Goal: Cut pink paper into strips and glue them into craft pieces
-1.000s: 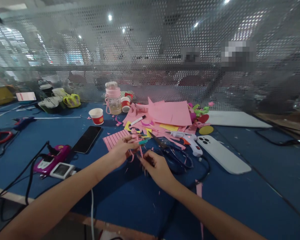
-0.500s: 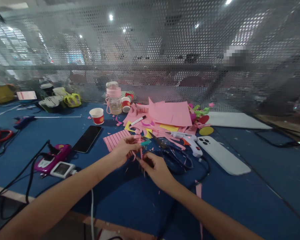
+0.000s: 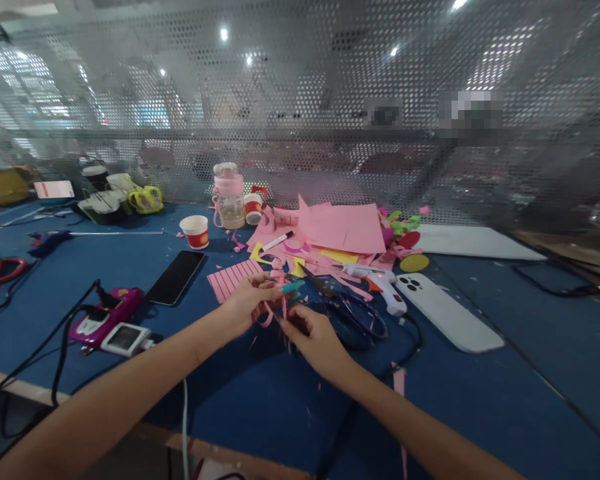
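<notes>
Between my two hands is a small pink piece of craft foam or paper (image 3: 279,275) with narrow strips hanging from it. My left hand (image 3: 247,300) pinches its upper part, a long teal thumbnail showing on top. Lower down, my right hand (image 3: 313,333) has its fingers closed at the end of a hanging pink strip (image 3: 285,307). A pink sheet with parallel lines (image 3: 233,279) lies just behind my left hand. Dark-handled scissors (image 3: 360,317) rest to the right of my right hand, beside a white glue gun (image 3: 387,287) with a lit red light.
Pink sheets and scraps (image 3: 345,227) are heaped at the back with a marker (image 3: 277,241). A paper cup (image 3: 195,232), pink-lidded bottle (image 3: 229,200) and black phone (image 3: 176,278) stand or lie left. A purple power strip (image 3: 107,313) trails cables; a white phone (image 3: 447,312) lies right.
The view has shifted very slightly. Both hands keep nearly the same position and the same hold on the pink piece.
</notes>
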Demonstrator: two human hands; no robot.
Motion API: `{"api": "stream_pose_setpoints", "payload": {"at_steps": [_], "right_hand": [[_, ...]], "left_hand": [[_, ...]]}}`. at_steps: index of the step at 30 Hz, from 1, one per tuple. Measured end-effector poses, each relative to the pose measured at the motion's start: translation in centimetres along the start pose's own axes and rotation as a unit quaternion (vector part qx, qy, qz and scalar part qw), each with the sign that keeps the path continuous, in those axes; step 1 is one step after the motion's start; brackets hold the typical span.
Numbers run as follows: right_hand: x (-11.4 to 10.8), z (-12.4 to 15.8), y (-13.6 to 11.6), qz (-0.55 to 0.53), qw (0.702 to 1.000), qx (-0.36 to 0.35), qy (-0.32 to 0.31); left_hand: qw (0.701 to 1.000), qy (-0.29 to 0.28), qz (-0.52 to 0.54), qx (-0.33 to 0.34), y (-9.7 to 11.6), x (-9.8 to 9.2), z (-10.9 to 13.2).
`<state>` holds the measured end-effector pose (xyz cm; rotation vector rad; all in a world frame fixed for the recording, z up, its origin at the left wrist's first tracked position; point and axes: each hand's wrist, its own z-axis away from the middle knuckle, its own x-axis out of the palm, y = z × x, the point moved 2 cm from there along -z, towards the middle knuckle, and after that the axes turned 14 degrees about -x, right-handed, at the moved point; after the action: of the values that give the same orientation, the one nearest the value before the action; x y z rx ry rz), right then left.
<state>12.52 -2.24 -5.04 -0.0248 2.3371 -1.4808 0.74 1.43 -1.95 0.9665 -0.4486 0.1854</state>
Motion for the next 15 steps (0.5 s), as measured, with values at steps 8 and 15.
{"api": "stream_pose_setpoints", "payload": {"at_steps": [8,15], "right_hand": [[-0.2,0.0,-0.3,-0.025,1.000,-0.013,0.002],[-0.1,-0.1,-0.1,-0.024,1.000,-0.010,0.009]], "left_hand": [[0.998,0.015,-0.046,0.030,0.6,-0.7,-0.5],[0.986,0.023,-0.139,0.093,0.3,-1.0,-0.9]]}}
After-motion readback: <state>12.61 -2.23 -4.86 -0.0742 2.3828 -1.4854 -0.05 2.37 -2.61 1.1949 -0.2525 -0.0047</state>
